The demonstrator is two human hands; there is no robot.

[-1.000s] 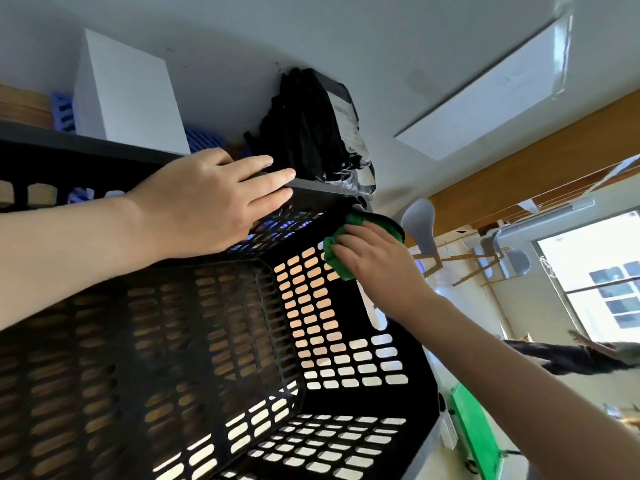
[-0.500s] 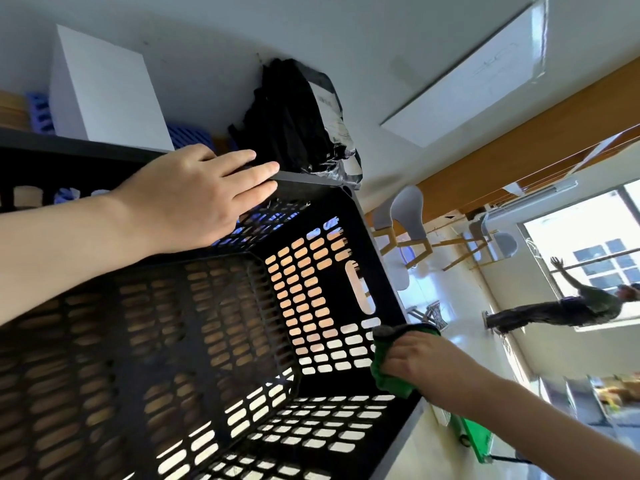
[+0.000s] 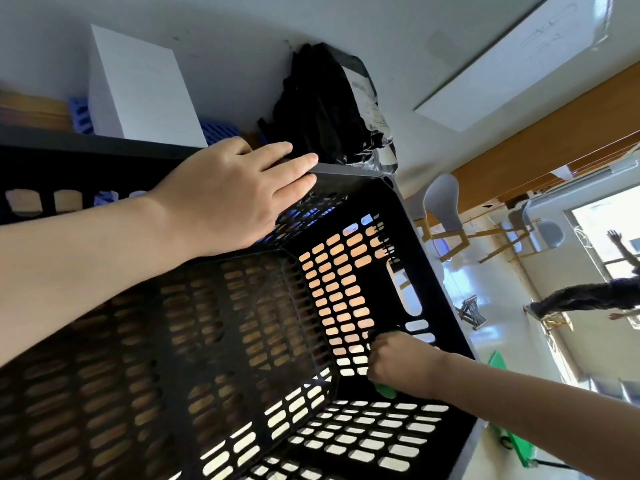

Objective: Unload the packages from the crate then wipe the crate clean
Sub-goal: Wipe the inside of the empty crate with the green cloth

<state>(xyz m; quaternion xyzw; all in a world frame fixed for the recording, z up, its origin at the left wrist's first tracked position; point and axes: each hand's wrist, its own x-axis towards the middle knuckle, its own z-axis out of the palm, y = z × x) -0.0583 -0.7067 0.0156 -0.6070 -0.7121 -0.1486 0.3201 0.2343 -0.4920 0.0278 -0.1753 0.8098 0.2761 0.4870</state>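
Wiping step underway; crate [image 3: 436, 278] sitting unloaded. Left hand [image 3: 228, 199], fingers flat, steadying rim, 11 o'clock. Right hand [image 3: 398, 358] clutching green cloth [image 3: 386, 390], 4 o'clock wall; next probably calling for sweep along base.

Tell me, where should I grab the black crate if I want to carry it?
Probably the long slot in its side wall: hook your fingers through it from outside. The other holes in the crate look too small for fingers.
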